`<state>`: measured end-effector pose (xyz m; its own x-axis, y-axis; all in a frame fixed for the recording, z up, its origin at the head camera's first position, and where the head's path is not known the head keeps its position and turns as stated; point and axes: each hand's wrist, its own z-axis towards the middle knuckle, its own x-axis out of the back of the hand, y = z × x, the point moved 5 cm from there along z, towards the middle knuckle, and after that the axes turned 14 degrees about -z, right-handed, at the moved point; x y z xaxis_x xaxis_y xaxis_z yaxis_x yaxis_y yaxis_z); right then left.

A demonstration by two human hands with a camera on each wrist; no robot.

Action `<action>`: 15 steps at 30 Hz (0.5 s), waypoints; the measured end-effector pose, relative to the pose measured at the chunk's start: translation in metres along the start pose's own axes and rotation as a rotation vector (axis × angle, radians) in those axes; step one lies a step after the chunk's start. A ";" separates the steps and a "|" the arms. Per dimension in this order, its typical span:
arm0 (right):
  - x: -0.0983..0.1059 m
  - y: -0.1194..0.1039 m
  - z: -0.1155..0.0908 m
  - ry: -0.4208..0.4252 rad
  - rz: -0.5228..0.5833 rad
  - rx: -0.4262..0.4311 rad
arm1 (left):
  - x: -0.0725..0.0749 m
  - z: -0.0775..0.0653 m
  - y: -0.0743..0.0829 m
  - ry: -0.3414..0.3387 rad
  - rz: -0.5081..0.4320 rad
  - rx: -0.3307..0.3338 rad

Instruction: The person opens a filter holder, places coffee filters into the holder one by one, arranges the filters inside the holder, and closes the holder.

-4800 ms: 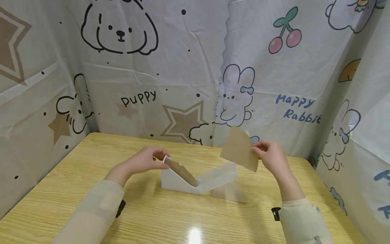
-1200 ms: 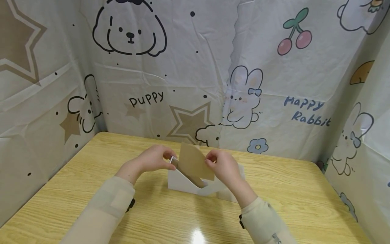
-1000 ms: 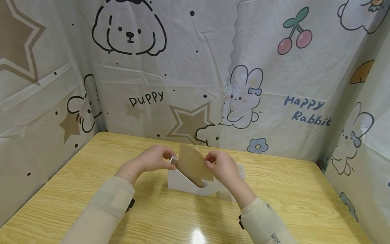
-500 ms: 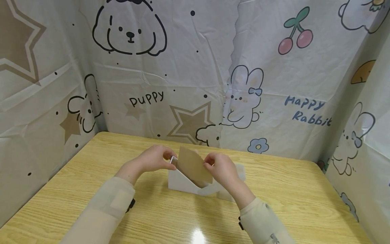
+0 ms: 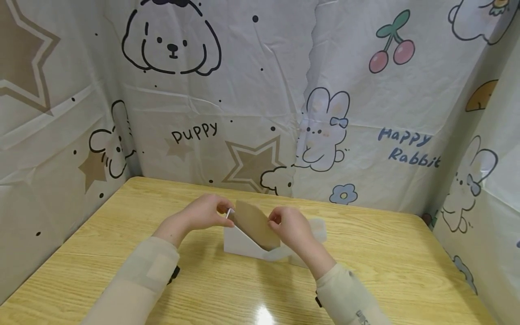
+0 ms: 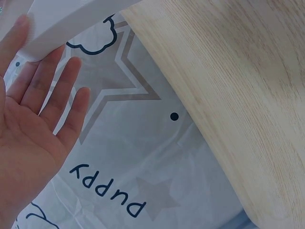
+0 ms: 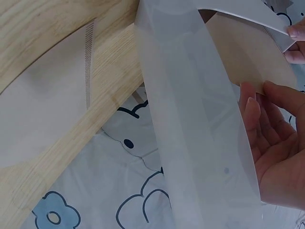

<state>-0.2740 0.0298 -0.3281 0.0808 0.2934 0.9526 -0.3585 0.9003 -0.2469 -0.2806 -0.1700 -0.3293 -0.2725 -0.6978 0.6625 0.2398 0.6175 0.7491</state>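
Two hands at work on the light wood-grain table (image 5: 195, 289), both pinching! The left hand (image 5: 208, 212) has its thumb in front and a finger behind the tall end of the white, slope-sided box (image 5: 241, 243); over in the left wrist view, its other fingers fan out loosely, touching nothing there. Across to the right hand (image 5: 291, 225): thumb and forefinger nip the edge of a tan paper sheet (image 5: 255, 223), the remaining fingers loosely bent. And where's that sheet? Leaning in the box, lower part inside, upper corner poking above the sloping rim! Box and sheet sit in from the table's far edge, between its two far corners. A translucent, pale flap (image 5: 319, 230) angles up from the box's low end, partly behind the right hand, and beside it a second tan sheet (image 7: 47, 105) lies flat on the tabletop, a dark hatched strip down one side.

To the lettering! On the white printed cloth (image 5: 252, 90) beyond the far edge, "Puppy" in black, "Happy Rabbit" in blue. The cream right sleeve (image 5: 345, 289) carries dark characters, too partial to read.
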 end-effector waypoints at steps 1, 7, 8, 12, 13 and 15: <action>-0.001 0.000 0.000 -0.001 -0.003 0.003 | 0.000 0.000 0.000 -0.001 0.000 -0.002; -0.004 -0.003 -0.001 0.011 -0.019 0.023 | 0.000 0.000 -0.001 -0.003 0.001 -0.006; -0.004 -0.004 -0.001 0.010 -0.022 0.024 | 0.000 0.000 -0.001 -0.003 0.002 -0.004; -0.007 -0.005 -0.001 -0.004 -0.035 0.024 | 0.001 0.000 -0.001 -0.004 0.005 -0.004; -0.008 -0.005 0.000 -0.010 -0.033 0.022 | 0.001 -0.001 -0.001 -0.004 0.007 -0.003; -0.010 -0.005 0.000 -0.025 -0.027 0.015 | 0.001 -0.001 -0.001 -0.004 0.009 -0.005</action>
<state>-0.2729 0.0225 -0.3361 0.0674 0.2607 0.9631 -0.3707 0.9027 -0.2184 -0.2804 -0.1712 -0.3293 -0.2743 -0.6906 0.6692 0.2470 0.6219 0.7431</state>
